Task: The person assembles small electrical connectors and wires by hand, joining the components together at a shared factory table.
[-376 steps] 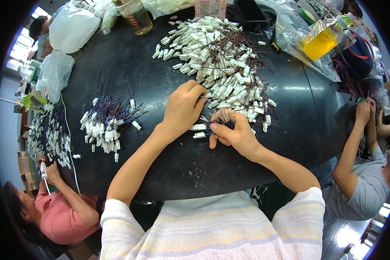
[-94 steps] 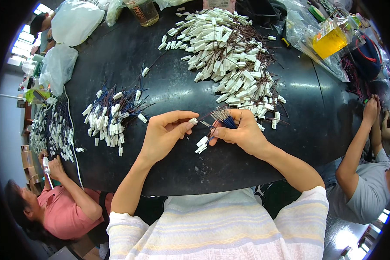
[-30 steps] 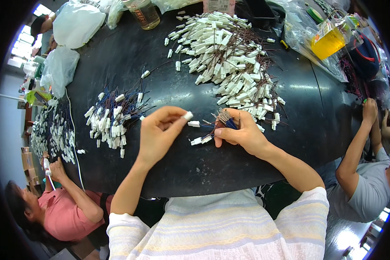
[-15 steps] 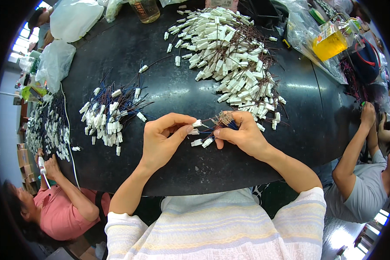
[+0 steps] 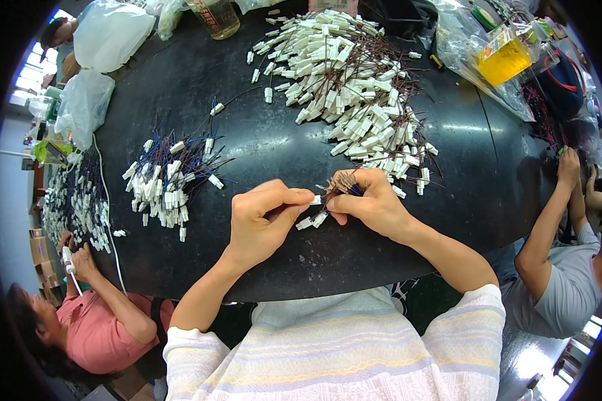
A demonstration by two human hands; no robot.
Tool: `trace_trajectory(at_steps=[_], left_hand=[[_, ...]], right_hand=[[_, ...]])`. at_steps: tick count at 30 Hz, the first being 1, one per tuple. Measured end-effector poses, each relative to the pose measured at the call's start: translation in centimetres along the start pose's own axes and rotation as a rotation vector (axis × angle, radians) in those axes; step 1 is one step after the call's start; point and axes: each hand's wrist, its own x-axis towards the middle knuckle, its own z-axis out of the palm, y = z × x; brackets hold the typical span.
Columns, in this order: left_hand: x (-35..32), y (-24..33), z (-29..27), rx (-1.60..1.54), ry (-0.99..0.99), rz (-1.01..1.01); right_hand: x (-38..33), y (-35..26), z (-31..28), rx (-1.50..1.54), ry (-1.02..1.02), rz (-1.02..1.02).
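Observation:
My left hand (image 5: 266, 217) pinches a small white plastic connector (image 5: 316, 200) between thumb and forefinger, right beside my other hand. My right hand (image 5: 378, 206) is closed around a bundle of thin wires (image 5: 356, 190), mostly blue, whose bare metal-tipped ends fan out above the thumb. More white connectors (image 5: 312, 221) hang below the fingers on wires. Whether the pinched connector touches a wire end is too small to tell. Ahead of my right hand lies a large heap of white connectors with brown wires (image 5: 354, 87).
A smaller heap of connectors with blue wires (image 5: 167, 184) lies left on the black table (image 5: 261, 267). A white cord (image 5: 107, 200) runs past it. Bags and an orange-yellow bottle (image 5: 505, 61) stand at the far right. Co-workers sit at both sides, one in a pink shirt (image 5: 104, 334).
My left hand has moved slightly right, bringing the pinched connector up close to the wire bundle. My right hand stays nearly in place, still gripping the wires.

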Motion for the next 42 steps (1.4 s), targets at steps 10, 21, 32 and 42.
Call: trace_trajectory(at_steps=[10, 21, 32, 42], left_hand=[[-0.6, 0.4, 1.3, -0.063, -0.029, 0.08], [-0.8, 3.2, -13.9, 1.067, 0.187, -0.034], [9.3, -6.2, -9.7, 1.221, 0.154, 0.145], [2.9, -1.1, -2.8, 0.732, 0.15, 0.35]], right_hand=[[-0.4, -0.7, 1.0, 0.247, 0.017, 0.136], [-0.1, -0.1, 0.1, 0.273, -0.034, 0.15], [-0.6, 0.1, 0.0, 0.38, -0.082, 0.165], [-0.1, 0.0, 0.3, 0.247, -0.018, 0.133]])
